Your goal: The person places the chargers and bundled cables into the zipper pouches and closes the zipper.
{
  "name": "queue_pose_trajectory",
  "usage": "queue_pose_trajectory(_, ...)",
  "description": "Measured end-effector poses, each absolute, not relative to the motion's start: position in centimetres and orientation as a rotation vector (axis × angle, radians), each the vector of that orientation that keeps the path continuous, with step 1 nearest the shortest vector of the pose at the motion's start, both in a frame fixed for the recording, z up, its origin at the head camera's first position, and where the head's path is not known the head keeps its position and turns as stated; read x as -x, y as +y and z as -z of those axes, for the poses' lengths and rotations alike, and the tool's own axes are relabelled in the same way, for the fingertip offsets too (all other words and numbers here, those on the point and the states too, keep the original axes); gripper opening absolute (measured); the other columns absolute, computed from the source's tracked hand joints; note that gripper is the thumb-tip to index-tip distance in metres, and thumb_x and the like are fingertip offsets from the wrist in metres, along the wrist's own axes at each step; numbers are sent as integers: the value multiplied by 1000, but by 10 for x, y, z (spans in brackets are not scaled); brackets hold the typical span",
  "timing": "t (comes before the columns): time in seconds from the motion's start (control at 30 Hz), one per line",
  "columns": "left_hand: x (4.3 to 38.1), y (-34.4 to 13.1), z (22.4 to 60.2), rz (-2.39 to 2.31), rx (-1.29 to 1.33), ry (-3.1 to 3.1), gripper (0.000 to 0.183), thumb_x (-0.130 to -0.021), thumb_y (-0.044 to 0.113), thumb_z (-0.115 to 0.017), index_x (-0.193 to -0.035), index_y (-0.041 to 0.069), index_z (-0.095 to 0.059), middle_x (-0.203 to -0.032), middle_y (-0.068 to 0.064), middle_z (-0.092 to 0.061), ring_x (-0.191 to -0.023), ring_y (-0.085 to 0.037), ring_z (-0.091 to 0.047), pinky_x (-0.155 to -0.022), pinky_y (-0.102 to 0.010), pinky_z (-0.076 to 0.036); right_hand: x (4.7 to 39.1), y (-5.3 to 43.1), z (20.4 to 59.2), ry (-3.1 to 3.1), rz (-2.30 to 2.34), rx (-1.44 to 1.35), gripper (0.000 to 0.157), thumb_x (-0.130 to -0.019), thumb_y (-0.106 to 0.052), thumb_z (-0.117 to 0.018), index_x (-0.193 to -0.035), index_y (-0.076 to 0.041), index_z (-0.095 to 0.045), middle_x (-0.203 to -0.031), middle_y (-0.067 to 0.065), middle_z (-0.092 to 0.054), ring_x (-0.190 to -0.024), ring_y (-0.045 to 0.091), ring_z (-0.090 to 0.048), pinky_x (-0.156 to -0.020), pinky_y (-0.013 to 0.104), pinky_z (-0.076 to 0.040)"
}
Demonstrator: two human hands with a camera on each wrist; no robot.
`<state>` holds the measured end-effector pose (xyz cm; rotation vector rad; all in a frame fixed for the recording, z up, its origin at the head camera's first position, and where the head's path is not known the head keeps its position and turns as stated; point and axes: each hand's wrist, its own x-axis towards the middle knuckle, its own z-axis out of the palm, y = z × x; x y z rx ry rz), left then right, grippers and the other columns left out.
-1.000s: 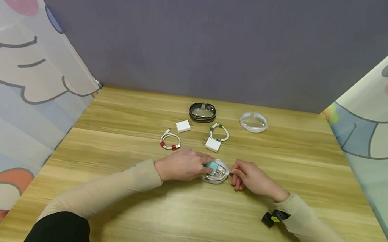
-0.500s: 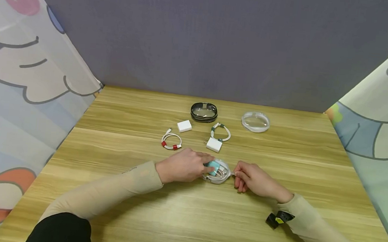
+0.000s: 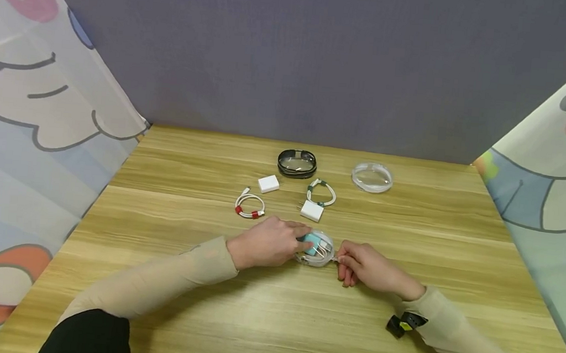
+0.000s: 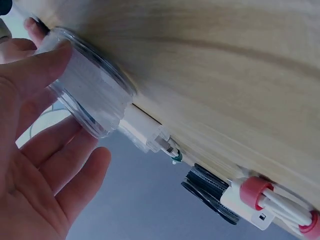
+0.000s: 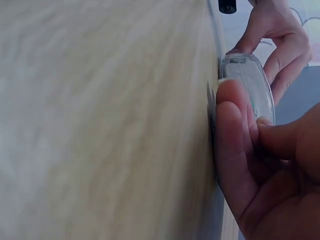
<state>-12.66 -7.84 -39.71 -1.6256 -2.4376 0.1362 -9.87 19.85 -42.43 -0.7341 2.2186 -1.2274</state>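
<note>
In the head view, at the middle of the wooden table (image 3: 271, 319), the left hand (image 3: 269, 243) grips the left side of a round, clear plastic case (image 3: 318, 251). The right hand (image 3: 368, 265) pinches its right end.

In the left wrist view, 1 thumb sits apart from the fingers.

In the right wrist view, the thumb presses a finger.

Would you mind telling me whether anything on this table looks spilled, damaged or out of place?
Nothing stands out. The red-tied cable and green-tied cable are looped, the two white chargers show no visible damage, and the left hand holds the clear case while the right hand pinches at its edge.
</note>
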Motion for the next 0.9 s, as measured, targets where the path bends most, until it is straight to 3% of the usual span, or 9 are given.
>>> queue_pose_trajectory(0.23,125,-84,400,-175,1627,-2394,48,-88,28,-76,-134,23,-65,-143,-4,-55,-120,-20,-59,-76,-32,-56,103,199,427,2308,1270,635,17,-105,-5,-46,-94,0,-57,-76,5,-67,-62,19,-66,-54,32,-56)
queue_pose_trajectory(0.47,126,-88,399,-263,1667,-2360,49,-92,28,-73,-140,30,-60,-154,7,-43,-98,-15,-52,-63,-24,-48,111,193,425,2401,1250,631,17,-105,-3,-45,-95,-1,-58,-76,3,-65,-61,17,-65,-54,31,-56)
queue_pose_trajectory(0.73,128,-89,397,-292,1799,-2242,44,-97,22,-65,-138,34,-61,-154,11,-41,-91,-13,-44,-64,-24,-43,119,184,424,2429,1261,568,17,-105,-3,-45,-94,-1,-58,-75,4,-64,-61,17,-64,-54,31,-56)
queue_pose_trajectory(0.9,130,-88,397,-226,1787,-2290,41,-95,21,-67,-135,33,-64,-150,11,-47,-87,-14,-45,-61,-24,-44,119,185,423,2406,1271,557,17,-104,0,-45,-95,0,-58,-75,5,-65,-61,17,-64,-53,31,-56)
